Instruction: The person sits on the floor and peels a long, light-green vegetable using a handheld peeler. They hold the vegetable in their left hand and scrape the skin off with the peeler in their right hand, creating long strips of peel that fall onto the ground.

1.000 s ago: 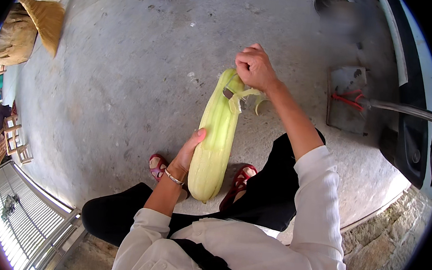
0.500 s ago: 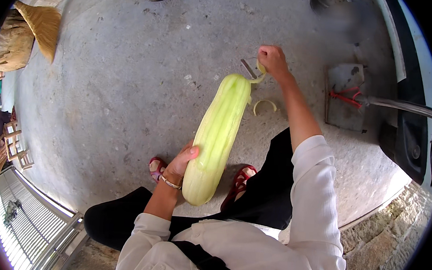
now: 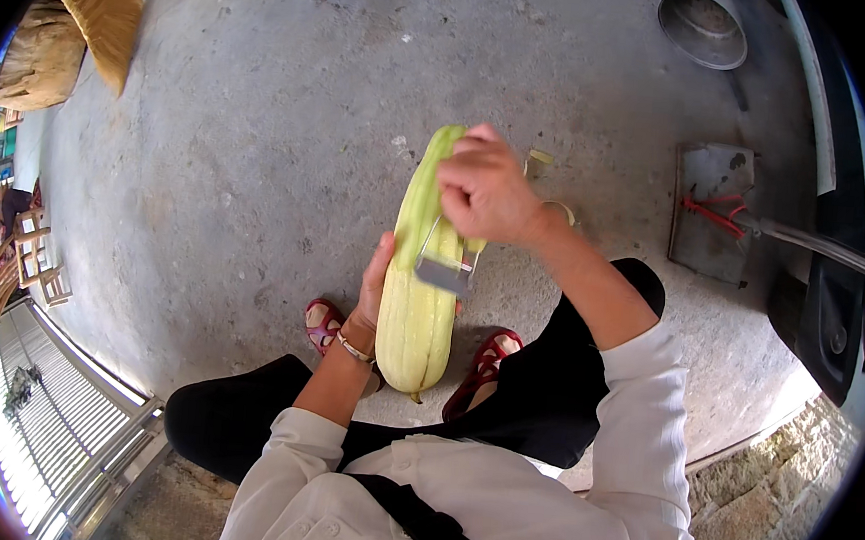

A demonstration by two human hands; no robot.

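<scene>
A long pale green gourd [image 3: 417, 299] is held upright over the concrete floor in front of my knees. My left hand [image 3: 372, 291] grips its lower half from the left side. My right hand [image 3: 486, 189] is closed on a metal peeler [image 3: 445, 269], whose blade lies across the middle of the gourd. The part below the blade looks paler than the green top. A few peel strips [image 3: 557, 211] lie on the floor behind my right hand.
Red sandals [image 3: 323, 325] sit under me on the concrete floor [image 3: 260, 158]. A metal bowl [image 3: 703, 26] stands at the far right, a flat metal plate with red wire [image 3: 712, 211] to the right. Brown sacks [image 3: 62, 38] lie far left.
My right hand has come back from the gourd's far tip to its middle with the peeler. The gourd has turned more upright and closer to me.
</scene>
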